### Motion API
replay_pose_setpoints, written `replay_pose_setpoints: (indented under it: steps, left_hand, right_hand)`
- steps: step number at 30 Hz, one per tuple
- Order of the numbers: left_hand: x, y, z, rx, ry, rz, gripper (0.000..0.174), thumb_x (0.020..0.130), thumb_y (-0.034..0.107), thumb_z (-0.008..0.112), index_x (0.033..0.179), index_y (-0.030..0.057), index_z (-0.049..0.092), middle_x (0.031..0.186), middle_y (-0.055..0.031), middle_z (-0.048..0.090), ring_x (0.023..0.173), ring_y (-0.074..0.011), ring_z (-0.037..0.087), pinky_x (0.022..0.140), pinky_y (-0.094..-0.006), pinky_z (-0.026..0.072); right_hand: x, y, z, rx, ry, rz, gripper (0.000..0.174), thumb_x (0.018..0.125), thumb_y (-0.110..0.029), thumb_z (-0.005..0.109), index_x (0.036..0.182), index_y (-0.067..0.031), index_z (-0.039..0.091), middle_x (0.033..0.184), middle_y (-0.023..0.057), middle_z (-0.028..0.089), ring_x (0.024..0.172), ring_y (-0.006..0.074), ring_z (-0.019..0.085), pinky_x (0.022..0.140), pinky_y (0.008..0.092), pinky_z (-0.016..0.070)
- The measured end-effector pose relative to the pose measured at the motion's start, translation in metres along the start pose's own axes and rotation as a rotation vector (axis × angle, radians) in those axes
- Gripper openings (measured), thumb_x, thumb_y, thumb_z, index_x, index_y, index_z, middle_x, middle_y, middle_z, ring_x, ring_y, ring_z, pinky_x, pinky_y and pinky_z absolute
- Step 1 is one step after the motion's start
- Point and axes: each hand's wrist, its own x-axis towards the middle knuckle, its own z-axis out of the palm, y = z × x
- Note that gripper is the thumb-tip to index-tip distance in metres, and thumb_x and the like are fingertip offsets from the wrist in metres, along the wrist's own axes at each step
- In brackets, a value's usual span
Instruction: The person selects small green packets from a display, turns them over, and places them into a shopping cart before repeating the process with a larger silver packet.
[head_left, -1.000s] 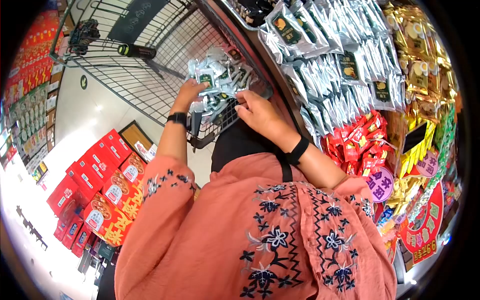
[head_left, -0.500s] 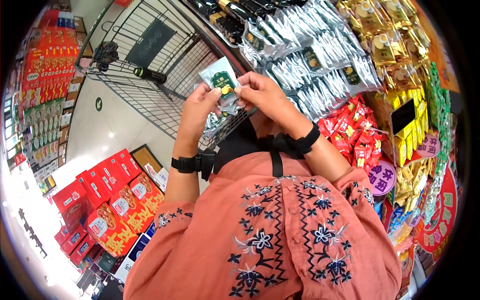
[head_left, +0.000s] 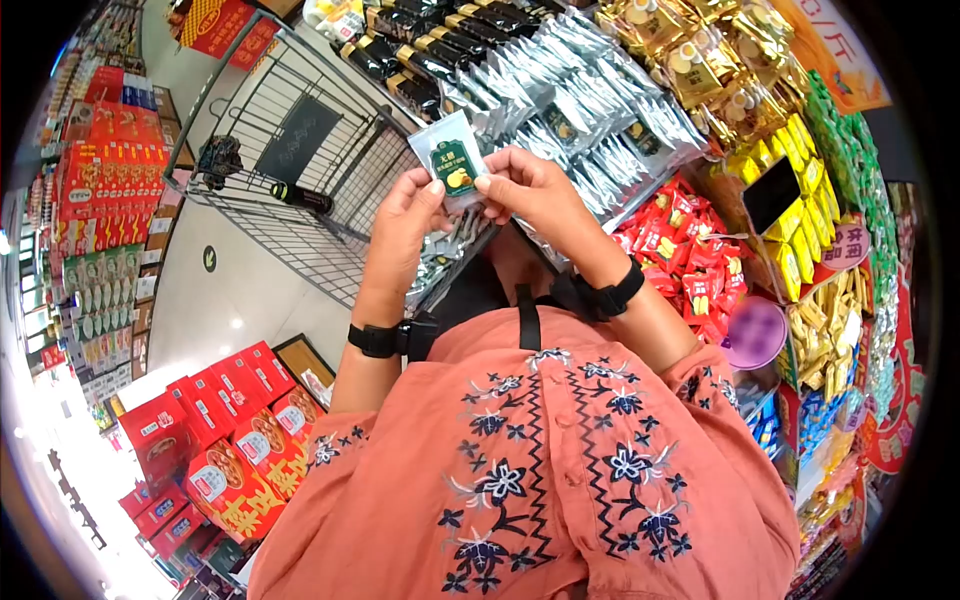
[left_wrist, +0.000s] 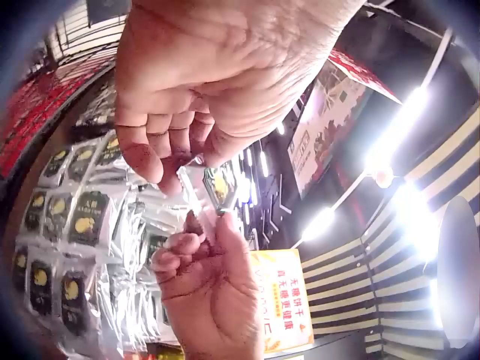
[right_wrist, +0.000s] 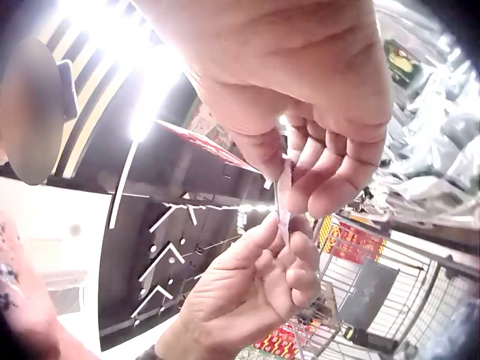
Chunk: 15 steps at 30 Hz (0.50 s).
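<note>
Both hands hold up one small silver snack packet (head_left: 447, 143) with a dark green label and a yellow picture, its front facing the head camera. My left hand (head_left: 402, 222) pinches its lower left corner between thumb and fingers. At the opposite lower corner, my right hand (head_left: 540, 193) pinches it the same way. The right wrist view shows the packet (right_wrist: 283, 196) edge-on between the thumbs and fingers. Beneath the hands, more silver packets (head_left: 436, 262) lie at the near end of the shopping cart (head_left: 300, 228).
A dark bottle (head_left: 302, 198) lies in the cart. Silver packets (head_left: 575, 105) are heaped on the display ahead, beside red packets (head_left: 685, 255), gold packets (head_left: 690, 50) and yellow packets (head_left: 800, 250). Red boxes (head_left: 215, 410) stand on the left.
Earlier the hands were down at the packets in the cart. They have come up and together, now holding one packet between them. The head view has shifted, showing more of the display.
</note>
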Motion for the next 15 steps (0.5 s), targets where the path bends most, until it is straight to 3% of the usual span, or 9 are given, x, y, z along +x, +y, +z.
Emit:
replay_pose_setpoints:
  steps: [3,5,6,10,13,15]
  left_hand:
    - [0.003,-0.006,0.006,-0.182,-0.089,-0.009,0.030,0.108,0.021,0.049,0.131,0.0016,0.055,0.115,-0.0076,0.067,0.100,-0.0165,0.067,0.078,-0.0299,0.0544]
    - [0.003,-0.006,0.016,-0.297,-0.159,-0.010,0.032,0.109,0.024,0.047,0.131,0.0023,0.056,0.115,-0.0075,0.066,0.101,-0.0156,0.066,0.078,-0.0303,0.0535]
    - [0.002,-0.005,0.024,-0.340,-0.096,-0.036,0.036,0.109,0.028,0.044,0.131,0.0027,0.056,0.116,-0.0093,0.065,0.101,-0.0193,0.066,0.079,-0.0352,0.0551]
    - [0.009,-0.019,0.020,-0.591,-0.306,-0.128,0.037,0.108,0.030,0.044,0.128,0.0021,0.057,0.111,-0.0102,0.065,0.094,-0.0225,0.066,0.077,-0.0386,0.0558]
    - [0.011,-0.021,0.024,-0.619,-0.381,-0.158,0.035,0.108,0.029,0.045,0.126,0.0019,0.058,0.104,-0.0091,0.066,0.087,-0.0217,0.066,0.074,-0.0371,0.0555]
    - [0.016,-0.020,0.022,-0.464,-0.339,-0.130,0.033,0.107,0.026,0.048,0.126,0.0011,0.059,0.100,-0.0072,0.067,0.083,-0.0186,0.065,0.072,-0.0342,0.0547]
  right_hand:
    - [-0.019,-0.025,0.013,0.015,-0.081,-0.123,0.030,0.098,-0.016,0.069,0.124,-0.0003,0.064,0.097,0.0023,0.071,0.085,0.0060,0.064,0.074,0.0230,0.0521]
    - [-0.028,-0.029,0.023,0.047,-0.069,-0.189,0.035,0.099,-0.016,0.069,0.129,0.0007,0.063,0.095,0.0011,0.070,0.083,0.0066,0.063,0.074,0.0235,0.0515]
    - [-0.029,-0.026,0.019,-0.049,-0.091,-0.206,0.039,0.099,-0.017,0.067,0.133,0.0007,0.061,0.092,0.0011,0.068,0.082,0.0069,0.061,0.073,0.0236,0.0511]
    - [-0.035,-0.023,0.016,-0.144,-0.088,-0.268,0.038,0.099,-0.019,0.063,0.133,-0.0001,0.062,0.087,0.0011,0.066,0.078,0.0064,0.060,0.070,0.0234,0.0510]
    - [-0.042,-0.031,0.012,-0.122,-0.097,-0.222,0.036,0.101,-0.020,0.061,0.131,-0.0005,0.063,0.088,0.0019,0.068,0.075,0.0065,0.061,0.068,0.0237,0.0514]
    - [-0.045,-0.034,0.006,-0.052,-0.094,-0.150,0.037,0.104,-0.024,0.059,0.133,-0.0020,0.061,0.089,0.0006,0.068,0.075,0.0059,0.061,0.067,0.0222,0.0501]
